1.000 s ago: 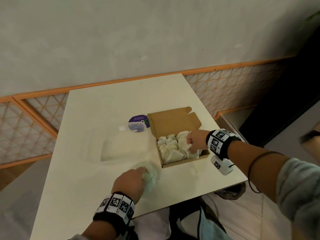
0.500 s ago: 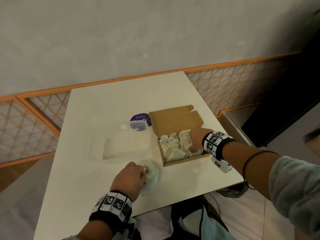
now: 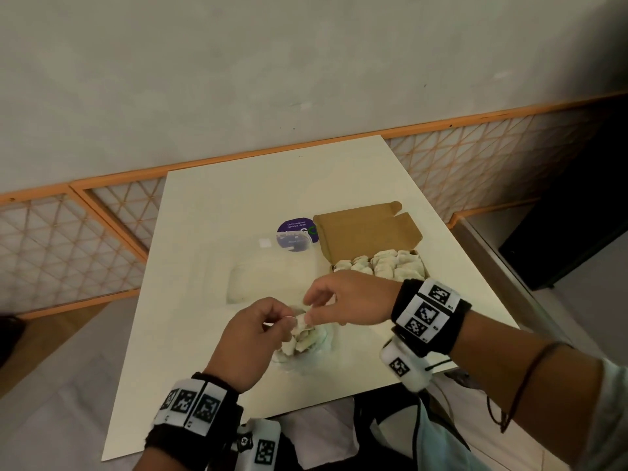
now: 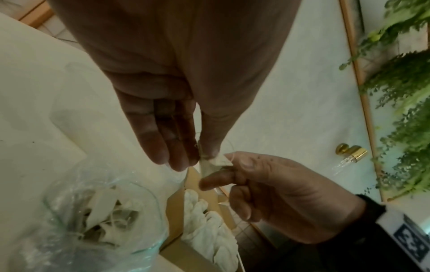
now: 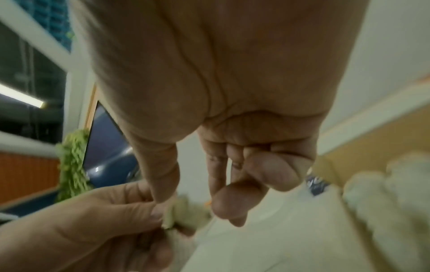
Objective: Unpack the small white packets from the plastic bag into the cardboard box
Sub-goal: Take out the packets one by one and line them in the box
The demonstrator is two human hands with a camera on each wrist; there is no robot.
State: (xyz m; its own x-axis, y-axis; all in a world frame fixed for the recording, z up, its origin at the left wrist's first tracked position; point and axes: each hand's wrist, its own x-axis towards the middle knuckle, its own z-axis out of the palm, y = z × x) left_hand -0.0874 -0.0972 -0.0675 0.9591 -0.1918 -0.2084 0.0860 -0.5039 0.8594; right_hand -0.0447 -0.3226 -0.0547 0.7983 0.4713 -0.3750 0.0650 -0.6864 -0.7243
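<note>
A clear plastic bag [image 3: 306, 348] with several small white packets lies near the table's front edge, its mouth open [image 4: 93, 211]. Just above it my left hand [image 3: 289, 321] pinches one small white packet [image 3: 300, 322] between thumb and fingers. My right hand [image 3: 309, 316] pinches the same packet [image 4: 215, 162] from the other side with thumb and forefinger. The open cardboard box [image 3: 367, 232] stands behind my right hand, its tray packed with several white packets [image 3: 387, 263]. In the right wrist view the held packet [image 5: 181, 211] sits between both thumbs.
A flat clear plastic wrapper [image 3: 272, 277] lies left of the box, and a round purple sticker [image 3: 294, 232] sits behind it. The white table [image 3: 210, 205] ends just below my wrists. An orange lattice railing [image 3: 68, 239] runs behind it.
My right hand has left the box and moved left to the bag. My left hand has lifted a packet out of the bag, and both hands now pinch it.
</note>
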